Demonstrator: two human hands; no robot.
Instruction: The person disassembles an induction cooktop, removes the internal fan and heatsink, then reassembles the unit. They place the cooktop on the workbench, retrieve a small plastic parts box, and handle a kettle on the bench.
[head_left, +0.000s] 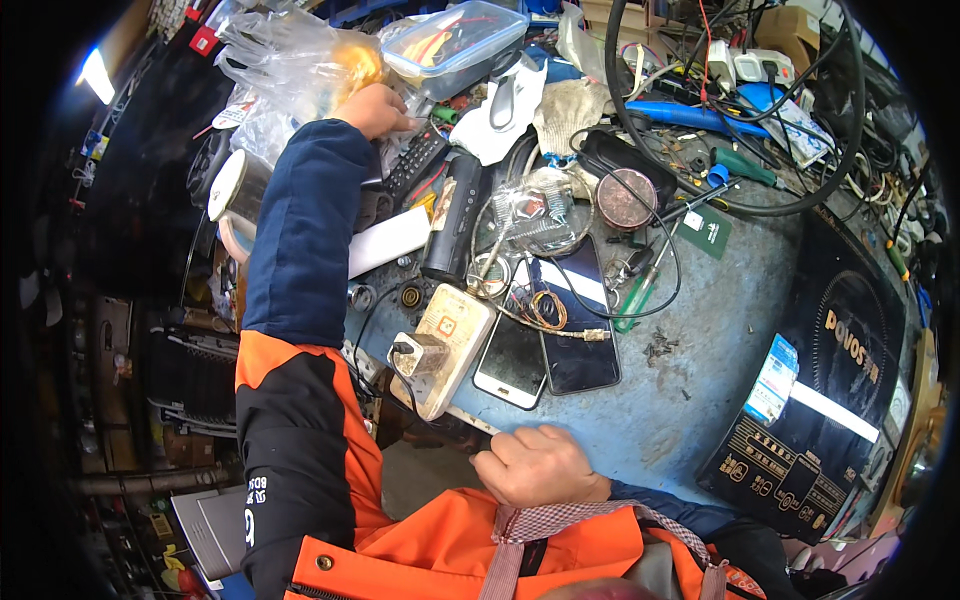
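Observation:
My left hand (375, 111) reaches to the far left of the bench, among clear plastic bags (292, 64) and just above a black remote control (415, 161). Its fingers are partly hidden, so whether they grip anything is unclear. My right hand (536, 465) is curled into a loose fist at the bench's near edge, with nothing visible in it. Beyond it lie a white-framed phone (511, 360) and a dark phone (581, 352), side by side. A braided cable (536, 324) crosses both. Left of them sits a grimy power strip (461, 337) with a charger plug (420, 354) in it.
A black induction cooker (817, 375) covers the right side. Several small screws (660, 346) lie near a green-handled screwdriver (637, 300). A thick black cable (750, 206) loops across the back right. A lidded plastic box (454, 45) stands behind, and a mug (240, 191) is beside my left sleeve.

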